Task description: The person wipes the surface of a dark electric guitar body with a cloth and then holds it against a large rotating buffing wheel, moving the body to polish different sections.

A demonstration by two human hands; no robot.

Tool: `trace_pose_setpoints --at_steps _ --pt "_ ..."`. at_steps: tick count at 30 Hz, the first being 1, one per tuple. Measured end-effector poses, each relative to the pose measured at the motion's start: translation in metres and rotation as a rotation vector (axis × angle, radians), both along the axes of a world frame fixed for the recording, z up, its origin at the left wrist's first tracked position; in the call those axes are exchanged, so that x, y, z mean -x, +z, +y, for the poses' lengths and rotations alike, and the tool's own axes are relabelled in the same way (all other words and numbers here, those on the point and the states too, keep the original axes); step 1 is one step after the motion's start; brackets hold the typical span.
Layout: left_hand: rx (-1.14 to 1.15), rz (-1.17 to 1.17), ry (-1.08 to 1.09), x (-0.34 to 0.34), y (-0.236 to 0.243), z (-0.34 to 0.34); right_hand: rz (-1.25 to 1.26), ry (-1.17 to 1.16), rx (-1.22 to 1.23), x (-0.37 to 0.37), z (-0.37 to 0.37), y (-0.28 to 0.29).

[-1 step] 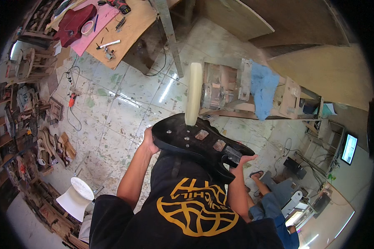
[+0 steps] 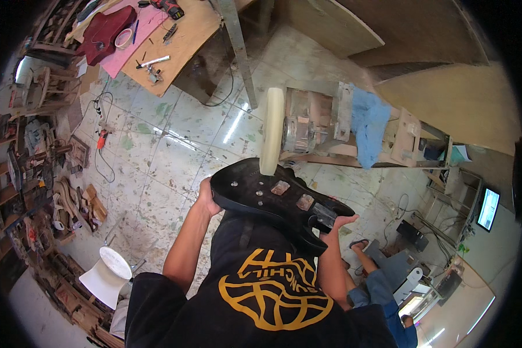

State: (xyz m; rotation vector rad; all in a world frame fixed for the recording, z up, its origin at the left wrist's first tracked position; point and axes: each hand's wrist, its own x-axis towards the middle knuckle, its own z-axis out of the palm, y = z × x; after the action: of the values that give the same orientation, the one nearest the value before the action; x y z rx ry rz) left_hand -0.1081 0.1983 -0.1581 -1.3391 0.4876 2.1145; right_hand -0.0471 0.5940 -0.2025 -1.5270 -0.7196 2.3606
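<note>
I hold a black electric guitar body (image 2: 246,194) in front of my waist, its glossy face tilted up with pickup cavities and several drilled holes showing. My left hand (image 2: 206,198) wraps around its rounded left end, most of the fingers out of sight beneath it. At the other end, my right hand (image 2: 335,225) grips the body next to the neck pocket, thumb side showing. The far edge of the body meets the lower rim of a pale buffing wheel (image 2: 271,130), which is mounted on a motor shaft (image 2: 298,133).
A blue cloth (image 2: 368,124) hangs over the machine's frame. On a workbench (image 2: 182,43) at the far left lie a red guitar body (image 2: 105,36), a tape roll (image 2: 123,39) and tools. A white chair (image 2: 105,278) stands at left; another person's leg (image 2: 368,264) shows at right.
The guitar body has shifted very slightly to the left against the wheel. Both hands keep the same hold.
</note>
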Motion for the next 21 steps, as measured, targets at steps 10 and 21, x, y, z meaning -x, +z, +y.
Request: trace_pose_setpoints --at_steps 10,21 --pt "0.177 0.026 0.125 -0.010 0.027 -0.049 -0.012 0.071 0.105 0.033 -0.067 -0.013" --pt "0.312 0.113 0.181 -0.020 0.057 -0.094 -0.028 0.138 0.185 0.039 -0.112 -0.085"
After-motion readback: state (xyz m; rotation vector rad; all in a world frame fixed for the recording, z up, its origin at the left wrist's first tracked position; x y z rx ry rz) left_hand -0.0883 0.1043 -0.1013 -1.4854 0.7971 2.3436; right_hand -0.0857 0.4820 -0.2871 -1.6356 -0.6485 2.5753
